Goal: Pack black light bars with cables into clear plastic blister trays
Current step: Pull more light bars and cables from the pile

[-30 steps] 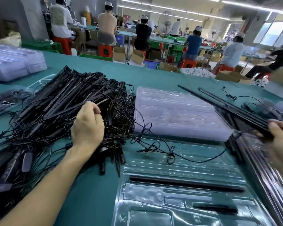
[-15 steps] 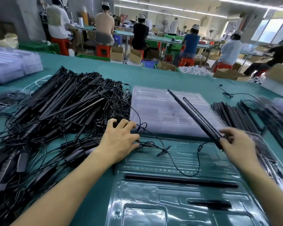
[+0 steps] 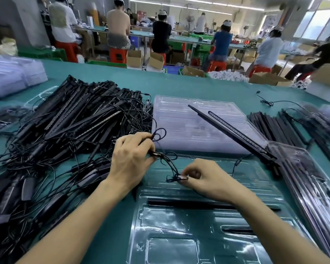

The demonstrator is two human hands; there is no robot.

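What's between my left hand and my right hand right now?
In the head view, a thin black cable runs from the left hand to the right hand, both pinching it, above the clear blister tray.

I can read no text, label, brand or number here. The surface of my blister tray is too blurred to show any letter, and the cardboard boxes far behind are too small.

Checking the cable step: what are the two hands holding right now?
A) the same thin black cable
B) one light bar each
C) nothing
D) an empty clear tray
A: the left hand and right hand each pinch the thin black cable strung between them.
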